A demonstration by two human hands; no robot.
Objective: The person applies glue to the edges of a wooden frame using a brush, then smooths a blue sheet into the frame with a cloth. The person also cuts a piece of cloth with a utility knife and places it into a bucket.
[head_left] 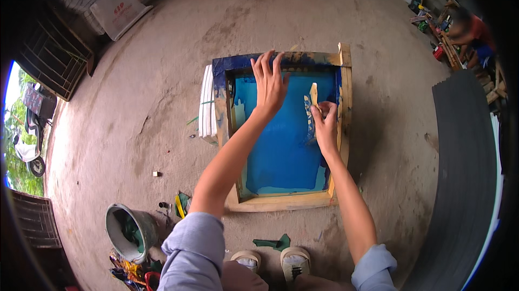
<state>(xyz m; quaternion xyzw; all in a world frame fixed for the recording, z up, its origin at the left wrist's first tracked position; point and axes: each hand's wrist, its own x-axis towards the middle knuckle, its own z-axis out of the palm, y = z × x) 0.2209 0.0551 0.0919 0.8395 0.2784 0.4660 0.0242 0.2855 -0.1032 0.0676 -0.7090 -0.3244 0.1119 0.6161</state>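
Note:
A wooden screen-printing frame [286, 203] with blue-stained rails lies on the floor in front of me. Its blue mesh [284, 145] has a column of pale leaf-like marks [310, 118] near the right side. My left hand [270, 86] rests at the far rail, fingers stretched out and holding nothing. Over the right part of the mesh, my right hand [325, 120] pinches a pale yellow strip [314, 95] that looks like tape. The strip's free end points away from me; its lower end is hidden by my fingers.
A white stack [206, 104] shows left of the frame. Nearer stand a grey bucket [116, 231] with green scraps and a yellow-handled tool [179, 206]. A dark ribbed sheet [454, 183] lies right. Another person [476, 34] crouches far right beside clutter.

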